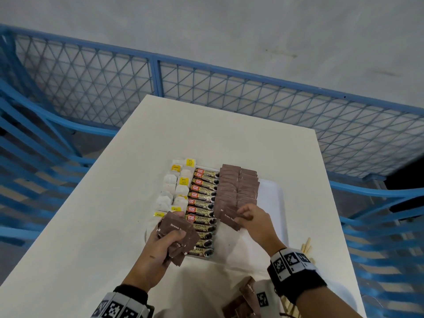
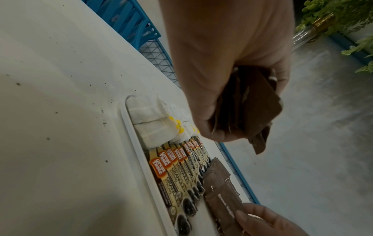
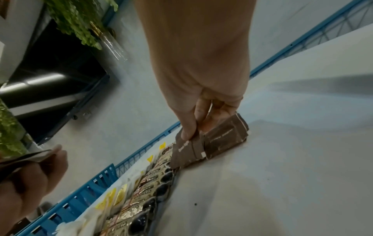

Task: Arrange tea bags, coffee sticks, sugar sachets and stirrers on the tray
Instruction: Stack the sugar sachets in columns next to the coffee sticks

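A white tray [image 1: 275,203] on the table holds white tea bags [image 1: 174,189] with yellow tags on its left, a column of coffee sticks [image 1: 203,210] in the middle, and brown sugar sachets [image 1: 238,187] in overlapping rows to the right. My left hand [image 1: 165,242] grips a fanned bundle of brown sugar sachets [image 2: 256,108] above the tray's near left corner. My right hand [image 1: 250,216] pinches one brown sachet [image 3: 187,151] at the near end of the sachet rows, low over the tray. Wooden stirrers [image 1: 306,245] lie on the table to the right of the tray.
More brown sachets [image 1: 243,301] lie at the table's near edge. The white table [image 1: 91,226] is bare on its left and far parts. A blue mesh fence [image 1: 229,92] surrounds the table. A plant in a glass vase [image 3: 105,36] stands beyond.
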The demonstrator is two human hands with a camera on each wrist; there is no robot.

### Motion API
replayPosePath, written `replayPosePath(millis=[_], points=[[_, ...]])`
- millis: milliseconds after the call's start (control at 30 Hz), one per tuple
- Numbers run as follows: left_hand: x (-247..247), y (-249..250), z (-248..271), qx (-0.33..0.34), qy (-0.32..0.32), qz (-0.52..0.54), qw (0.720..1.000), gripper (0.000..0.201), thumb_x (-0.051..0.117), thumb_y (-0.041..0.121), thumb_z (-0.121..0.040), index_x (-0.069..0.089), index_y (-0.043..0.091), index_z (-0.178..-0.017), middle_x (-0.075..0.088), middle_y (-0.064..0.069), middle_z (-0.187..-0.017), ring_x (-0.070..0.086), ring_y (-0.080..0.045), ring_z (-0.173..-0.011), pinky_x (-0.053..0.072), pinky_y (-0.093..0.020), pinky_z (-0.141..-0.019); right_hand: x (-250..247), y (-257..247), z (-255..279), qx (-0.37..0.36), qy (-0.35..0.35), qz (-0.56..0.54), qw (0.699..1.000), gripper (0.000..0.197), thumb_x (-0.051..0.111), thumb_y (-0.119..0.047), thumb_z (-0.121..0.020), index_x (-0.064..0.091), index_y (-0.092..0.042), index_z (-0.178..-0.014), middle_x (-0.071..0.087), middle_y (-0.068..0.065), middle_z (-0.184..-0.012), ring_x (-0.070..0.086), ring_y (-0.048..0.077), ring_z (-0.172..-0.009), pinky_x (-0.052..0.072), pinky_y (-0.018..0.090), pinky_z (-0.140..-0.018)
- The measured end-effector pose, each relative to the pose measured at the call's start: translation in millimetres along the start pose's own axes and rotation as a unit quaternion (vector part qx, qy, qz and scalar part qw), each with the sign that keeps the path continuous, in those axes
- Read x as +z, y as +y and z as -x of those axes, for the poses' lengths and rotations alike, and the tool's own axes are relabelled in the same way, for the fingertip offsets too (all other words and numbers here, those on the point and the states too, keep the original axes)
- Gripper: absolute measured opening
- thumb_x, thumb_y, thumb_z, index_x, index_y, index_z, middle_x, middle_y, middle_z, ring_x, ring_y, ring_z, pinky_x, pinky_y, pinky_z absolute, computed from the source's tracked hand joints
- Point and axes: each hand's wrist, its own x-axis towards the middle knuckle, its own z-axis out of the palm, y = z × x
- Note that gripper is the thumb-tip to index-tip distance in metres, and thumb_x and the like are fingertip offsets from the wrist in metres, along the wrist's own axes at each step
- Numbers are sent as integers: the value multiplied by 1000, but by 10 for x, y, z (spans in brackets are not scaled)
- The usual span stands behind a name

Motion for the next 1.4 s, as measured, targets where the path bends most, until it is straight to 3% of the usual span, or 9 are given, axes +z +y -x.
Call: replayPosePath(millis=[167, 333, 633, 767, 900, 1067, 1200, 1333, 1400], points=[[-4, 16, -11, -12, -10, 12, 1000, 50, 58, 10, -64, 58, 11, -114, 61, 1, -55, 57, -12, -45, 37, -19, -37, 77, -22, -105, -10, -22, 17, 1000, 18, 72, -2, -76, 60, -13, -83, 54, -5, -70, 49, 8, -68, 40, 5, -57], [-16, 8, -21, -18, -3, 17, 1000, 49, 59, 11, -63, 60, 13, -113, 64, -2, -64, 60, -12, -49, 39, -21, -36, 143, -3, -175, -48, -4, 63, 997, 19, 72, -3, -76, 58, -15, -79, 51, -6, -68, 46, 5, -64, 39, 7, -58], [-8, 4, -45, -27, 6, 22, 999, 52, 61, 12, -63, 62, 18, -114, 67, -4, -75, 60, -13, -50, 39, -21, -37, 218, 100, -188, -104, 53, 161, 980, 29, 73, -17, -78, 60, -14, -103, 45, -6, -97, 46, 15, -94, 44, 26, -85], [10, 11, -36, -29, 3, 23, 999, 48, 62, 11, -62, 64, 20, -109, 67, -6, -81, 61, -13, -53, 40, -21, -38, 239, -24, -81, -141, 80, 132, 978, 17, 68, -20, -83, 62, -14, -98, 48, -6, -92, 50, 14, -86, 47, 27, -80], [42, 15, -23, -25, -10, 23, 999, 47, 65, 11, -59, 65, 20, -106, 67, -7, -77, 58, -16, -50, 37, -21, -37, 235, -408, 214, -174, -21, 33, 984, 11, 59, -28, -90, 58, -21, -82, 53, -10, -72, 50, -2, -64, 40, 9, -62], [93, -10, 5, -17, -42, 14, 999, 36, 63, 0, -72, 63, 14, -105, 66, -6, -66, 60, -14, -48, 39, -19, -36, 266, -651, 511, -145, -189, -96, 966, 13, 69, -31, -82, 59, -30, -89, 57, -8, -79, 50, 0, -68, 41, 13, -64], [114, -18, 26, -25, -52, 22, 998, 20, 54, 4, -84, 68, 12, -96, 70, -11, -76, 65, -16, -55, 44, -21, -39, 311, -641, 612, -119, -202, -140, 962, 34, 79, -23, -73, 57, -17, -99, 53, -10, -74, 49, -1, -62, 42, 13, -60], [109, -13, 44, -42, -67, 14, 997, 35, 56, 26, -79, 64, 11, -110, 72, -14, -96, 71, -19, -76, 55, -26, -54, 327, -640, 635, -80, -202, -176, 960, 31, 78, -17, -74, 55, -16, -95, 53, -7, -74, 48, -3, -60, 41, 10, -59], [113, -2, 62, -46, -77, 7, 996, 36, 57, 24, -79, 63, 10, -112, 72, -14, -92, 70, -19, -72, 52, -23, -50, 323, -641, 630, -51, -216, -191, 956, 30, 79, -17, -74, 55, -18, -93, 55, -7, -76, 50, 0, -64, 43, 14, -61]])
